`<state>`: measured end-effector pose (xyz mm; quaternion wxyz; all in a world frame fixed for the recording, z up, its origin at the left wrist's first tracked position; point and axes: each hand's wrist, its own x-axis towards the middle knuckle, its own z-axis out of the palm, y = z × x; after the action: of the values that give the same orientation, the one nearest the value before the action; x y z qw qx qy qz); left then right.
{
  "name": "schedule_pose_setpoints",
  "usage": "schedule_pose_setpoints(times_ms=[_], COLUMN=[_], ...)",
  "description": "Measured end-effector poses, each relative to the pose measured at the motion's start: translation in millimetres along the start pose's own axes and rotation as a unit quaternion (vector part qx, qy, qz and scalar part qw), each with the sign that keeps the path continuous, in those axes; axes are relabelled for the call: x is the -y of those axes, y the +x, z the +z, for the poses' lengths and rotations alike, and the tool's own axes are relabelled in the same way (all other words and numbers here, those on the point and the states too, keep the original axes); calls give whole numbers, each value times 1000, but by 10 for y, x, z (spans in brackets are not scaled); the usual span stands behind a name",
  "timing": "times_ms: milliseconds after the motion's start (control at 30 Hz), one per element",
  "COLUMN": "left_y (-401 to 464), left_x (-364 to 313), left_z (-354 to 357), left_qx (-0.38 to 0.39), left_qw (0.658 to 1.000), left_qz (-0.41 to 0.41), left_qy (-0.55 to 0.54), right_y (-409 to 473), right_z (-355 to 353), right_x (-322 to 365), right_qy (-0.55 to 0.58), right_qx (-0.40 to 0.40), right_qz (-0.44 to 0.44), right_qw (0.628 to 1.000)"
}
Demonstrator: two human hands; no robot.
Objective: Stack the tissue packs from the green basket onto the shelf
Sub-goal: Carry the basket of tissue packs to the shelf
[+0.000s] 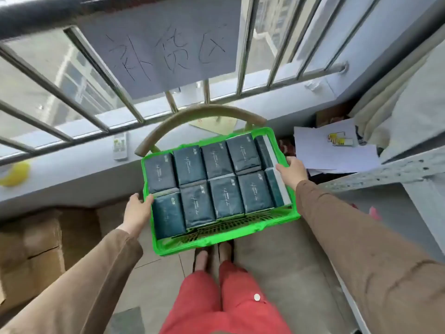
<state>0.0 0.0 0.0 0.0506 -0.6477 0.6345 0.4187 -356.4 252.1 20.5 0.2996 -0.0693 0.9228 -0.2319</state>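
Observation:
A bright green plastic basket [224,239] is held in front of me above a chair, tilted slightly. It is packed with several dark blue-green tissue packs [197,206] in two rows, with a couple more standing on edge at the right end. My left hand [137,213] grips the basket's left rim, thumb over the edge. My right hand [293,173] grips the right rim. A grey metal shelf [390,172] runs along the right side, and only its front edge shows.
A chair with a curved backrest [192,119] stands under the basket by a barred window railing [120,97] with a handwritten paper sign. Cardboard boxes [31,256] sit on the floor at left. Loose papers [334,153] lie at right. My feet are below.

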Motion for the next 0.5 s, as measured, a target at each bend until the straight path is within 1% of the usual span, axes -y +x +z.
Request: schedule_pose_setpoints(times_ms=[67, 100, 133, 200, 267, 333, 400, 500], left_y=[103, 135, 154, 175, 169, 114, 38, -151], left_x=[-16, 0, 13, 7, 21, 30, 4, -211], left_z=[75, 131, 194, 263, 285, 274, 240, 241], left_qx=[17, 25, 23, -11, -22, -9, 7, 34], left_qw=[999, 996, 990, 981, 973, 970, 971, 974], left_qz=[-21, -28, -41, -64, -62, -48, -21, 22], left_qy=[-42, -86, -131, -184, -220, -240, -236, -223], right_y=[95, 114, 131, 148, 109, -28, -263, -739], right_z=[81, 115, 146, 191, 210, 215, 173, 34], right_x=[4, 2, 4, 10, -35, -190, -415, -821], right_qy=[78, 126, 172, 230, 237, 247, 272, 303], right_qx=[13, 16, 16, -6, -29, -57, -70, -96], right_qz=[60, 85, 106, 136, 152, 178, 202, 238], right_qw=[995, 988, 979, 964, 959, 951, 938, 918])
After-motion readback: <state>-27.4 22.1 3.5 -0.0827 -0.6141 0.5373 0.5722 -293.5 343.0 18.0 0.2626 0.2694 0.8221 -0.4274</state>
